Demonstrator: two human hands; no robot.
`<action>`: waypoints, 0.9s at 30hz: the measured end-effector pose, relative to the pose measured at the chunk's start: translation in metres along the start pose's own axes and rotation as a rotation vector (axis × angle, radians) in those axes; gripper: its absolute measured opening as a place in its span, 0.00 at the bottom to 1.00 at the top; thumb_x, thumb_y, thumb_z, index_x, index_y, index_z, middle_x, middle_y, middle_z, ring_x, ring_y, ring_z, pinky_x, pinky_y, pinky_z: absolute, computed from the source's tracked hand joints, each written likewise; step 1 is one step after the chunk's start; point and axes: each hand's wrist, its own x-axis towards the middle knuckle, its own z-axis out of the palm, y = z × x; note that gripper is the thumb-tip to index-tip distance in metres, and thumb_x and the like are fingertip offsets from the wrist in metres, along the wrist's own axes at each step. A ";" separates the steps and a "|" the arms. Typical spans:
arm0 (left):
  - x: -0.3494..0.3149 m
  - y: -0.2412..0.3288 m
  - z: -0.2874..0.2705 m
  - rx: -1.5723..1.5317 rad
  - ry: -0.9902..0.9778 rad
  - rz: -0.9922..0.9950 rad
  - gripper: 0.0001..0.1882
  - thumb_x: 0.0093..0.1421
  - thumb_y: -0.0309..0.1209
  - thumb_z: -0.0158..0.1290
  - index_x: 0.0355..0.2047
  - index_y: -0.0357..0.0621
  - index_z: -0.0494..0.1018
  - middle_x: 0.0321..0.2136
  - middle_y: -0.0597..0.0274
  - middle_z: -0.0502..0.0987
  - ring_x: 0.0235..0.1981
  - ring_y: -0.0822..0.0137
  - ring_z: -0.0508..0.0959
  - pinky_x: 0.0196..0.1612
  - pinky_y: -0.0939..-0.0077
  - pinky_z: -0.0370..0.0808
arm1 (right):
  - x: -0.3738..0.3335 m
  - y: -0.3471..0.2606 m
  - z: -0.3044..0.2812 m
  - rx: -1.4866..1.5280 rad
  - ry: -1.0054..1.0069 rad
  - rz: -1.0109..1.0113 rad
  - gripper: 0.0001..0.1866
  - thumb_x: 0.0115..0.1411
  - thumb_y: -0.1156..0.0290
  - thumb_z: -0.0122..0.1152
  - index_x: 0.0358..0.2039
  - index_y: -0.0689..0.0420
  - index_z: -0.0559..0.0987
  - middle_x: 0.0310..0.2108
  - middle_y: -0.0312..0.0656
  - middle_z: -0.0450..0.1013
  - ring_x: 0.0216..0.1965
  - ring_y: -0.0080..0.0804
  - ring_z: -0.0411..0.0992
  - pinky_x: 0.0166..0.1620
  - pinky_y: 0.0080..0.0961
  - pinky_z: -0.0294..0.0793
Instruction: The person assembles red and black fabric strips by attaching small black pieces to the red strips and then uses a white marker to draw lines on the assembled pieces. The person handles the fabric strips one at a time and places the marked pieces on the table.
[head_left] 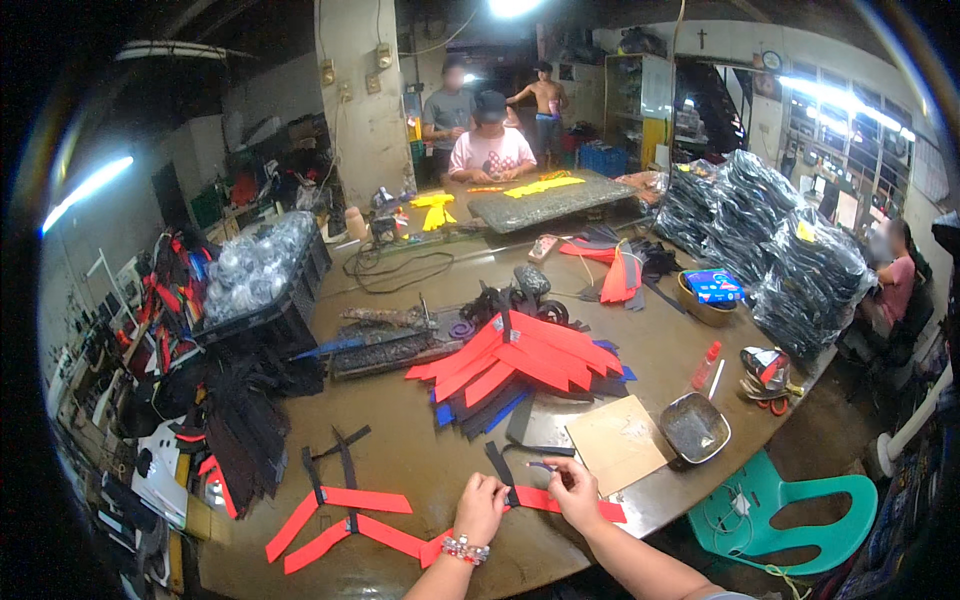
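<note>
The red band (542, 500) lies on the table (330, 415) directly under the fingers, bent in a wide V, with one end at each side of them and its black strap (497, 460) pointing away from the person. The fingers of the left hand (481, 510) are drawn together and seem to pinch the dark joint, where strap and band meet. The thumb and forefinger of the right hand (573, 498) are closed on a slim dark item (543, 466), too small to tell its kind, just above the right part of the band. To the left of the fingers lie two similar red pieces (368, 501), each with its black strap on, so I judge that these have reached at least the same stage. The piece in hand looks unfinished, because both hands are busy at its joint. Beyond the fingers, a fanned pile of red bands (535, 365) rests upon black and blue ones; probably much work is left there, though I cannot tell which of these are complete.
</note>
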 end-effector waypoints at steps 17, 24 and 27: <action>0.009 0.006 0.005 0.147 -0.007 0.001 0.07 0.58 0.31 0.54 0.29 0.40 0.72 0.31 0.52 0.73 0.33 0.49 0.76 0.35 0.57 0.73 | 0.006 0.013 -0.007 0.013 -0.055 -0.001 0.17 0.59 0.81 0.51 0.49 0.62 0.72 0.26 0.33 0.69 0.24 0.17 0.69 0.29 0.16 0.71; 0.003 0.005 -0.001 -0.111 0.033 -0.018 0.12 0.55 0.32 0.60 0.38 0.39 0.75 0.31 0.55 0.73 0.28 0.60 0.77 0.33 0.67 0.76 | 0.005 0.010 -0.007 -0.002 -0.039 -0.057 0.17 0.58 0.80 0.53 0.49 0.60 0.72 0.25 0.32 0.69 0.24 0.17 0.69 0.28 0.16 0.70; 0.002 0.003 -0.001 -0.079 0.039 0.076 0.13 0.52 0.29 0.63 0.36 0.38 0.76 0.28 0.57 0.72 0.24 0.67 0.76 0.30 0.73 0.75 | 0.004 0.013 -0.006 -0.061 -0.040 -0.079 0.16 0.58 0.78 0.54 0.48 0.59 0.73 0.25 0.31 0.69 0.24 0.16 0.68 0.28 0.16 0.70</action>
